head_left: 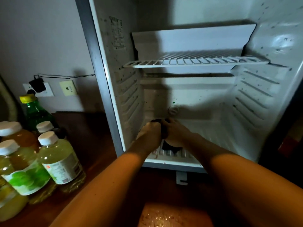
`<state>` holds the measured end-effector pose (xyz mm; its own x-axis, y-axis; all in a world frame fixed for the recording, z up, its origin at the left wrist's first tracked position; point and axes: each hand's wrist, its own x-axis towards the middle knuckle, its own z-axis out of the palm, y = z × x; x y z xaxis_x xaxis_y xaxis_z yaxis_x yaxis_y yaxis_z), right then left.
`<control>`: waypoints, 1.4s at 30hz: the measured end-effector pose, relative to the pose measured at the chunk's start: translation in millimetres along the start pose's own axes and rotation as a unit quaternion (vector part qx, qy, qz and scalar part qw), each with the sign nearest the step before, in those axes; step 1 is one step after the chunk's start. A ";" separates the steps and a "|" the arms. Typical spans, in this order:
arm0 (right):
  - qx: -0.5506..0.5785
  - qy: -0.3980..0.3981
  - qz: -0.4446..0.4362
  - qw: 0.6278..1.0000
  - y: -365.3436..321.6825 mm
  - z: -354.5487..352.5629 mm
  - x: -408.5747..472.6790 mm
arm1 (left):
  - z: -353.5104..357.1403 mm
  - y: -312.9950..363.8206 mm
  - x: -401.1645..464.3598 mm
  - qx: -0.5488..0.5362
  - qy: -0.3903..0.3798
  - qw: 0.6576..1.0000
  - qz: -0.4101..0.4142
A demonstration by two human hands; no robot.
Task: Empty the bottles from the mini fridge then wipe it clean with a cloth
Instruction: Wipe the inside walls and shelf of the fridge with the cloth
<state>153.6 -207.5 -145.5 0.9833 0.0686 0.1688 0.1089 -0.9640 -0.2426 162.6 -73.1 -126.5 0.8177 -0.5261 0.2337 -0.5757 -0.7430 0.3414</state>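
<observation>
The white mini fridge (pixel 265 89) stands open with no bottles inside; its walls are speckled with dark spots. One wire shelf (pixel 195 62) sits across the middle. My left hand (pixel 151 132) and my right hand (pixel 174 131) are together low inside the fridge, both closed on a dark cloth (pixel 168 147) that hangs between them over the bottom rack. Several bottles (pixel 60 161) of yellow-green drink with white caps stand on the floor at the left, beside a taller green bottle (pixel 35 110) with a yellow cap.
A wall with an outlet (pixel 38 90), a black plug and a thin cable is behind the bottles. The brown wooden floor (pixel 91 136) runs between the bottles and the fridge. Something dark with a red patch (pixel 288 145) stands at the right edge.
</observation>
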 end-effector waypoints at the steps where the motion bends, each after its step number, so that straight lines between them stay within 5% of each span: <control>1: 0.010 -0.001 0.002 1.000 -2.2 0.7 -4.5 | -1.3 1.0 -7.6 0.004 -0.002 1.000 -0.001; 18: -0.048 -0.048 0.014 0.998 -75.4 -10.4 -105.9 | -27.5 21.8 -116.8 0.058 -0.046 0.995 -0.069; 25: 0.039 -0.106 0.055 0.992 -89.6 -47.3 -99.9 | -44.8 22.3 -110.8 0.035 -0.052 0.995 -0.080; 29: 0.128 -0.041 0.053 0.990 -71.5 -56.3 -79.3 | -42.6 28.7 -86.9 0.022 -0.011 0.994 -0.106; 34: 0.150 0.112 0.068 0.980 -45.5 -39.0 -16.5 | -20.4 28.9 -59.8 0.042 0.100 0.994 -0.010; 42: 0.090 0.003 -0.009 0.996 -15.3 -4.4 30.3 | 17.3 7.2 -27.7 0.035 -0.047 0.992 -0.113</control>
<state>181.1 -191.8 -132.5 0.9799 0.0836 0.1809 0.1520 -0.9006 -0.4071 135.7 -71.1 -146.3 0.9239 -0.3759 0.0718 -0.3788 -0.8719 0.3104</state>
